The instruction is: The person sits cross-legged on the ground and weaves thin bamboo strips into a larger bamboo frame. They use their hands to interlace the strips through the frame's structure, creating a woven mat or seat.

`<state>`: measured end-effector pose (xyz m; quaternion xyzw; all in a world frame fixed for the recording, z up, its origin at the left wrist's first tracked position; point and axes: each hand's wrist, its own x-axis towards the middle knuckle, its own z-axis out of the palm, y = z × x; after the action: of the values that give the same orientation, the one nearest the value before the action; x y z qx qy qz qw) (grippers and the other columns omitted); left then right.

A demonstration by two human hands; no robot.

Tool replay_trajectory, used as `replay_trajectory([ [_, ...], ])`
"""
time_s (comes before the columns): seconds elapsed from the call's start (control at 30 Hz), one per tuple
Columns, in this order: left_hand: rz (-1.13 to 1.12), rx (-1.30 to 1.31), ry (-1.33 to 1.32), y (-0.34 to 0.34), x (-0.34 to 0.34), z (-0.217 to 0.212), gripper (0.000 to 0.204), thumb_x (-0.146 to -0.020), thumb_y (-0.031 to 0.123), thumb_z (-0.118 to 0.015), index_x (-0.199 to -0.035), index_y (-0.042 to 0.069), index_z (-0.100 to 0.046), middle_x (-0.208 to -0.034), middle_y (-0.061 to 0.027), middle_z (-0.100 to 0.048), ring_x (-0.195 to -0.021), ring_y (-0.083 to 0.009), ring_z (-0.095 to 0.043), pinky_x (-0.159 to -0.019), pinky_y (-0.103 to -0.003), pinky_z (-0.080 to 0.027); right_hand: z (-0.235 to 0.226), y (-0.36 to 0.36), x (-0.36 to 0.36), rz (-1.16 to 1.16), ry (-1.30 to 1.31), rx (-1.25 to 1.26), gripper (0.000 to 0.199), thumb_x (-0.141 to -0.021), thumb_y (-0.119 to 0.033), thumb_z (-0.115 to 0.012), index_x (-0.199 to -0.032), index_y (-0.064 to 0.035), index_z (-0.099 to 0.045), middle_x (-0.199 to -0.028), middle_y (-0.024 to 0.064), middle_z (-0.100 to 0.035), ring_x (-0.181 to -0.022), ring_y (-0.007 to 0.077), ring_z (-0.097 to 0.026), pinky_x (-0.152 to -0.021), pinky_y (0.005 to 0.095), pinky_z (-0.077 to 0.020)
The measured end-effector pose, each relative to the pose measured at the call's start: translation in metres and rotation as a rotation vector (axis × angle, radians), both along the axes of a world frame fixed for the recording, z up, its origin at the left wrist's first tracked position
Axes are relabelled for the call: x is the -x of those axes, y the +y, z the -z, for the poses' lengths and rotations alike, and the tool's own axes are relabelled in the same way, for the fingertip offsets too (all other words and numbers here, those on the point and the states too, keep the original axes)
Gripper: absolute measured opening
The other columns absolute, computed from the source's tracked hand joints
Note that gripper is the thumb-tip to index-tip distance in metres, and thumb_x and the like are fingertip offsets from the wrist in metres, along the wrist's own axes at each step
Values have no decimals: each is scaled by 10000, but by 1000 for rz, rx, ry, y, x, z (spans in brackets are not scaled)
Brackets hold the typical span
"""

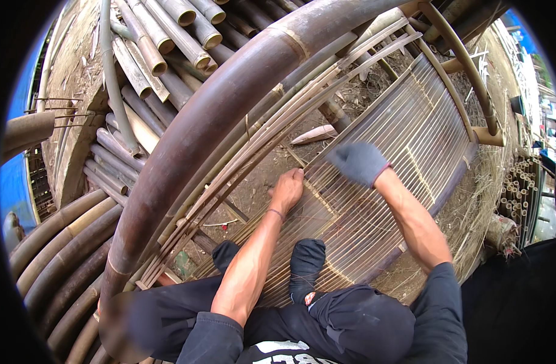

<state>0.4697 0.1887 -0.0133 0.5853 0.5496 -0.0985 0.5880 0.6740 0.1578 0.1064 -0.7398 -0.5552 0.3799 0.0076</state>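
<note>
The bare left hand (288,189) has its fingers curled tight, pinching the end of a thin bamboo strip at the near edge of the woven mat (405,139). The right hand (358,161), in a dark grey glove, lies flat with fingers pressed together on the slats just beside it, holding them down. The mat lies on the ground in front of the person's knees, under both hands, reaching away to the upper right. Most of its long slats sit side by side already, with a few cross strips worked through; I'd say the weave is well under way, though the left edge looks loose and open. A bundle of loose strips (272,130) runs along that edge. A thick curved bamboo pole (199,130) arches over it, and stacked bamboo poles (162,36) lie beyond, on bare dirt (253,188)
</note>
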Motion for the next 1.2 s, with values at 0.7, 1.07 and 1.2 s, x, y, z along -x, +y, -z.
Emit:
replay_trajectory([
  [0.7,-64,-243,37,2,-13,-3,456,-907,405,-536,-1099,10,-659,-1133,-270,-649,-1102,-405,-614,-946,-559,-416,52,-125,10,428,176,-27,506,-993,-401,-389,-1166,11,-626,-1137,230,-661,-1007,417,-648,-964,446,-484],
  [1.07,688,-1486,-49,152,-164,-259,398,-857,315,-662,-1119,23,-596,-1132,-188,-592,-1114,-348,-563,-920,-477,-485,-18,-355,-111,628,-469,506,562,-751,-257,-645,-1211,50,-550,-1112,283,-639,-1029,375,-651,-923,423,-521],
  [1.2,531,-1294,182,185,-156,-266,720,-757,519,-729,-1208,-16,-560,-1231,-243,-569,-1177,-375,-554,-977,-450,-477,-69,-315,-137,831,-335,301,667,-750,-235,-641,-1322,56,-459,-1096,326,-637,-1000,384,-668,-862,426,-539],
])
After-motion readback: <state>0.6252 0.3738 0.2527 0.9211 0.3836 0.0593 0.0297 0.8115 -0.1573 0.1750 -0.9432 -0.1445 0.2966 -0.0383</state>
